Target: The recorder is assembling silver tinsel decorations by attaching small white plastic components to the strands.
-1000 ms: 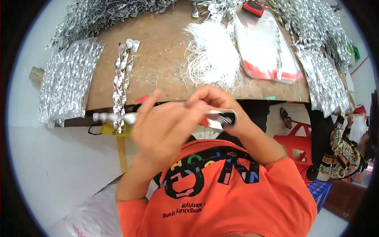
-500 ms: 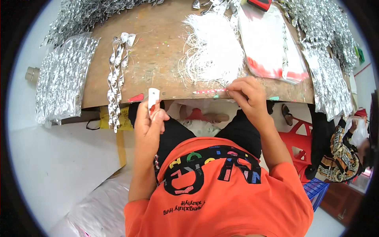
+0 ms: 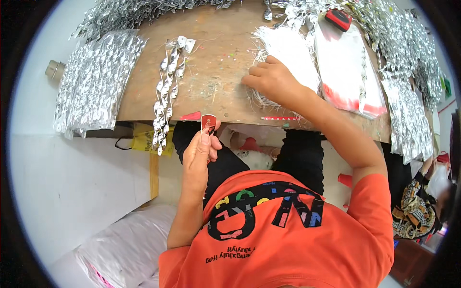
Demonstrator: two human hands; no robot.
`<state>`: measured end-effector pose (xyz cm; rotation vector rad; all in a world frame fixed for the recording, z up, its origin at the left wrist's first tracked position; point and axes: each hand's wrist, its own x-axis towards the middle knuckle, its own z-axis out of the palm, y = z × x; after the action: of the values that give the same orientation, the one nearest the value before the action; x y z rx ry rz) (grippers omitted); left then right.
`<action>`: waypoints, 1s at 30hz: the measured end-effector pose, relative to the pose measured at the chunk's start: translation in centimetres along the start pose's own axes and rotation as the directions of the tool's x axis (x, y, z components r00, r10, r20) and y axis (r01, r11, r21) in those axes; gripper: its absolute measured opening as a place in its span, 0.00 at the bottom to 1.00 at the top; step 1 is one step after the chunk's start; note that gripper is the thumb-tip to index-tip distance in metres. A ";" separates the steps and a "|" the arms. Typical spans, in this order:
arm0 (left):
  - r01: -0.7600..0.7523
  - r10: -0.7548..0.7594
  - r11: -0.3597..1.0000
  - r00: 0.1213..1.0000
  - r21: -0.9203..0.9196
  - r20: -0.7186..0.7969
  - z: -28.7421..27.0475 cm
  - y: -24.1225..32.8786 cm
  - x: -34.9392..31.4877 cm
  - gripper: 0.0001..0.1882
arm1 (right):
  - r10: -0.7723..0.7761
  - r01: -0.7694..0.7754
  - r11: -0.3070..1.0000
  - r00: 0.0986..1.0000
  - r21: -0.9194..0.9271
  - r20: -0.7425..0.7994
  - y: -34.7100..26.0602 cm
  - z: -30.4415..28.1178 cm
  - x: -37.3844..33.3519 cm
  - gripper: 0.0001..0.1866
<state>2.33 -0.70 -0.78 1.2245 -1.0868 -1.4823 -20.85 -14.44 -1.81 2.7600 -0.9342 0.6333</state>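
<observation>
red tag (image 3: 208, 121): bottom's buried in the left hand (image 3: 198, 157), we can't see it | right hand (image 3: 274, 81): covers some strings (image 3: 292, 47), we can't tell if it's got any | silver pile (image 3: 144, 15): chopped off up top

Table (image 3: 218, 60): a bare lane is running front to back between the strips (image 3: 165, 96) and the string (image 3: 288, 43), the left hand (image 3: 211, 126) and a red scrap (image 3: 190, 116) bordering its near left corner. Left: a narrower gap is separating the strips from the silver packet (image 3: 98, 81). Right: the right hand (image 3: 271, 79) and forearm are obstructing the string's near part, the bags (image 3: 348, 72) standing close beyond.
</observation>
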 end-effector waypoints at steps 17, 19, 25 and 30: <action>0.082 -0.075 0.995 0.990 -0.057 0.122 0.6 0.5 2.2 0.27 | 0.482 -0.540 0.685 0.839 0.489 0.252 -3.9 -4.2 -1.5 0.04; 0.100 -0.081 0.989 0.981 -0.104 0.174 1.6 1.3 2.9 0.29 | 0.483 -0.535 0.684 0.842 0.496 0.240 -4.9 -5.0 -2.3 0.05; 0.151 -0.129 0.988 0.932 -0.040 0.340 4.9 2.4 4.6 0.27 | 0.322 -0.340 0.886 0.940 0.315 0.109 -6.6 -6.4 -3.7 0.08; 0.303 -0.293 0.953 0.897 0.023 0.331 6.1 0.8 5.0 0.13 | 0.316 -0.309 0.921 0.949 0.239 0.010 -6.0 -5.9 -5.0 0.09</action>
<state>-4.16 -5.25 -0.24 1.1862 -1.1232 -1.9894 -22.77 -5.29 1.20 2.8145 -1.3957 0.8858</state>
